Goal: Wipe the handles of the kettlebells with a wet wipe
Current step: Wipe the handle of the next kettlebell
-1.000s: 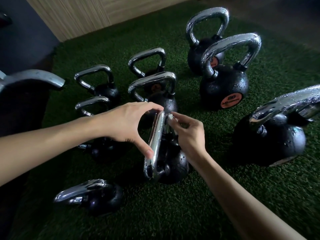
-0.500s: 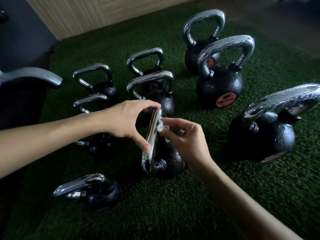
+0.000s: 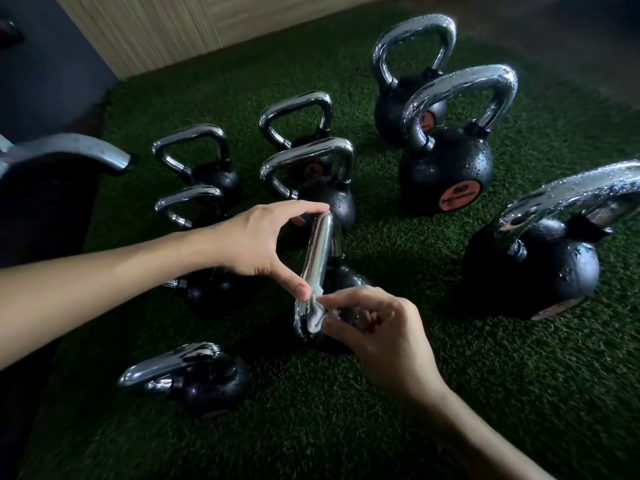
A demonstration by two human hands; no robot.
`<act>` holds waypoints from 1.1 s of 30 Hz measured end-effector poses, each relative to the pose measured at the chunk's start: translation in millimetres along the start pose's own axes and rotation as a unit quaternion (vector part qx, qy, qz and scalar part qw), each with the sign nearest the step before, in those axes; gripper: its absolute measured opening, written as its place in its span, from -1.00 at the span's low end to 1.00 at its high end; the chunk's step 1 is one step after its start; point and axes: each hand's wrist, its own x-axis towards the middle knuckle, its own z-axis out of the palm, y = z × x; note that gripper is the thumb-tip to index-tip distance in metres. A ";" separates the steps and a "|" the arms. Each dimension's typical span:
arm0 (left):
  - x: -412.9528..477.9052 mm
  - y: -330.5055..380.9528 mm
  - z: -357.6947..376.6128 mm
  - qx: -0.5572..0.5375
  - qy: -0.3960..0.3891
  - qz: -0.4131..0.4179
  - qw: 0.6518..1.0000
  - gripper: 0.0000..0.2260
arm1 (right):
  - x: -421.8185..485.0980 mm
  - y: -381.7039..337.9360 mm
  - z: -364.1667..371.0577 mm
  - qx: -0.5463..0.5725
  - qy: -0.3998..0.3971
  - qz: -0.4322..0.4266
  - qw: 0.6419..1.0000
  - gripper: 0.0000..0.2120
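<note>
Seen from the head camera, the left hand (image 3: 256, 244) reaches in from the left, its index finger and thumb spread wide and pinching the chrome handle (image 3: 317, 258) of the middle kettlebell (image 3: 349, 278) end to end. The right hand (image 3: 377, 327) has slid from the handle's far end to its near end. Its curled fingers (image 3: 346, 299) pinch the wet wipe (image 3: 317, 315) against the chrome, just beside the left thumb, above the green turf (image 3: 311, 427)

Nine kettlebells (image 3: 446, 168) are visible, the held kettlebell (image 3: 317, 251) at the centre included; a grey handle (image 3: 65, 157) at nine o'clock may be a tenth. Two hands, left hand (image 3: 256, 240) and right hand (image 3: 381, 334); one wet wipe (image 3: 313, 315).
</note>
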 end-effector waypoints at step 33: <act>-30.2 -54.5 22.3 -0.074 0.068 -0.038 0.994 -0.08 | 62.9 13.0 31.0 -0.396 -0.197 -0.149 0.884 -0.86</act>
